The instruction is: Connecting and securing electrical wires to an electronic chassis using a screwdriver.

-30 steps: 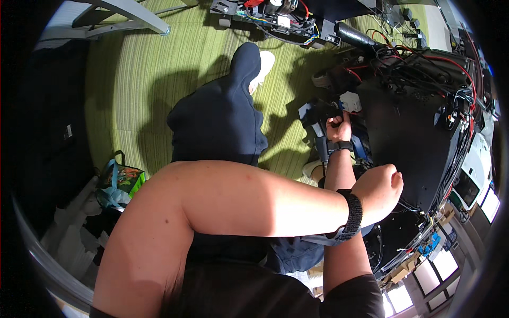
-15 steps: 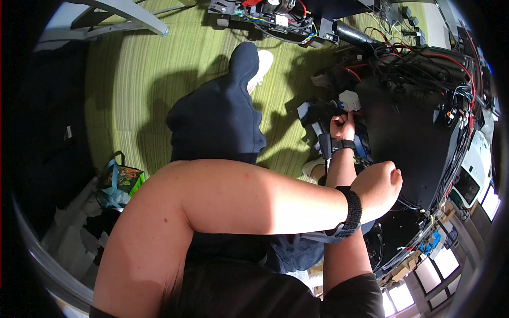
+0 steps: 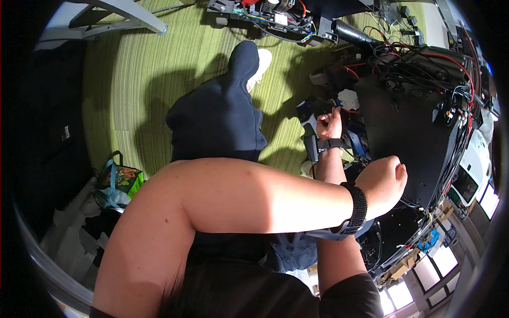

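Note:
My left arm crosses in front of my body, and my left hand (image 3: 383, 183) rests closed in a fist over the edge of a large black panel (image 3: 405, 132). What lies under its curled fingers is hidden. Lower down, my right hand (image 3: 330, 126) reaches along the panel's left side, palm partly turned up. Its fingers are bent in, with the fingertips close to thin wires and a pale angular piece (image 3: 348, 99). Whatever they pinch is too small to make out. Both wrists wear black straps, and a dark box-shaped device (image 3: 312, 147) sits at the right wrist.
Bundled black and red cables (image 3: 419, 55) run around the panel. A frame with exposed electronics (image 3: 275, 20) stands at the far side on green striped carpet (image 3: 138, 79). To the left are a colourful bag (image 3: 123, 180) and a grey table leg (image 3: 132, 15).
My right hand has shifted a little to the left, its palm and fingers showing more. My left fist has moved slightly to the right.

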Demonstrator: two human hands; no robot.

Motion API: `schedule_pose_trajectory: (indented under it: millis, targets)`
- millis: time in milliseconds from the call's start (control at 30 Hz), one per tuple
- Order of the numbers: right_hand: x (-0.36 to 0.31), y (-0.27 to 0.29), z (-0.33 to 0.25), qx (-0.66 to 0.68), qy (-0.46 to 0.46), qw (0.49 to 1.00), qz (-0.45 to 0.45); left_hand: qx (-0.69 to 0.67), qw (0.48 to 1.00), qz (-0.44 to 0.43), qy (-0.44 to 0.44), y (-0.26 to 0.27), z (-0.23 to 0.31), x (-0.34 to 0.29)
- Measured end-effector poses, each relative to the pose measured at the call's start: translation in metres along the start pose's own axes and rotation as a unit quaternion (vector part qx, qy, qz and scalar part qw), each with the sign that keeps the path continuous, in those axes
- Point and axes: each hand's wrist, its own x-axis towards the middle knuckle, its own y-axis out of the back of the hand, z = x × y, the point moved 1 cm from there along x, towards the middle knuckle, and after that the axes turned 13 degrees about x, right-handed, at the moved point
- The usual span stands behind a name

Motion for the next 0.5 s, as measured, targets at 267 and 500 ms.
schedule_pose_trajectory:
  millis: [267, 500]
  targets:
    - [-0.009, -0.016, -0.013, 0.047, -0.049, 0.995, -0.067, 0.002, 1.000, 0.005, -0.009, 0.002, 0.003, 0.003]
    - [-0.011, -0.017, -0.008, 0.130, -0.070, 0.988, -0.049, -0.009, 1.000, 0.006, -0.013, 0.004, 0.005, 0.005]
